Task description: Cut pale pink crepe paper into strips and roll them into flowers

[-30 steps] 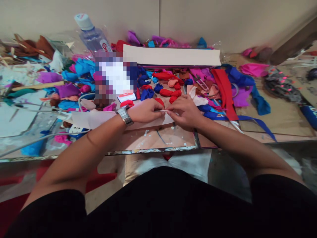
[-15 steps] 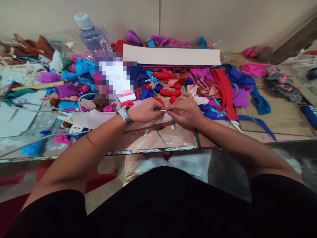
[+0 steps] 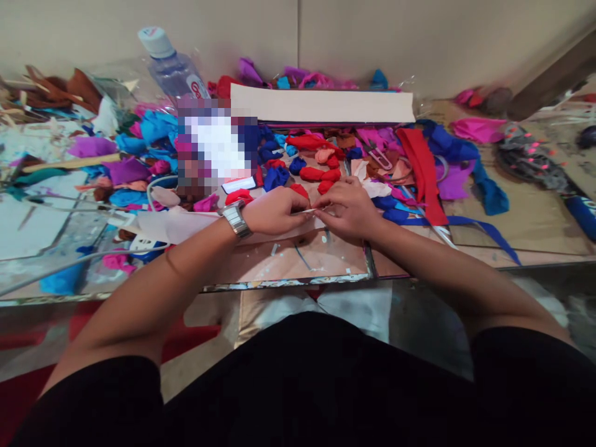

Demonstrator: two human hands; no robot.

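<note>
Fingertip to fingertip, my left hand (image 3: 274,210) and my right hand (image 3: 350,208) pinch a thin pale strip (image 3: 310,211) between them. Its material is too small to make out, and most of it is hidden by my fingers. A whitish paper sheet (image 3: 179,226) lies on the table under my left wrist and forearm. Just beyond my hands sit red twisted paper pieces (image 3: 313,174) and a dark blue one (image 3: 277,178). Thread snips (image 3: 380,156) rest among scraps past my right hand.
Crumpled coloured scraps cover much of the table. A bottle (image 3: 174,68) stands at the back left beside a blurred lit screen (image 3: 216,143). A long cream board (image 3: 321,105) lies at the back. A red strip (image 3: 423,177) lies right, a grey cable (image 3: 93,256) left.
Both hands stay in nearly the same place, still pinching the pale strip. My fingers have shifted slightly, and the strip now slants a little upward to the right.
</note>
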